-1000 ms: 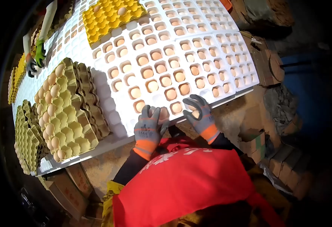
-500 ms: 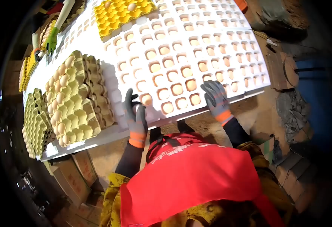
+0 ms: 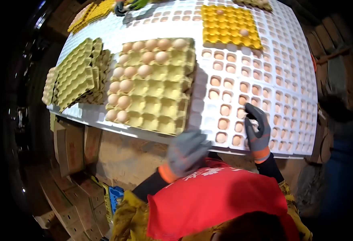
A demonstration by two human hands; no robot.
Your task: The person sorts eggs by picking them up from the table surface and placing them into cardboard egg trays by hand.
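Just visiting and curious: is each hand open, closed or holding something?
Left hand: blurred; cannot be told.
Right hand: curled over the white tray; whether it holds anything cannot be told.

My gloves [image 3: 187, 152] look matt — the pulp egg tray [image 3: 159, 105] left of centre rough, my red apron [image 3: 208, 203] smooth cloth.

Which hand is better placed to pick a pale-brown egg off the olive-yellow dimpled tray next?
Likely the left grey-gloved hand: though blurred, it is close to the near right corner of the olive-yellow dimpled tray. The right grey-gloved hand is farther off, over the white foam tray.
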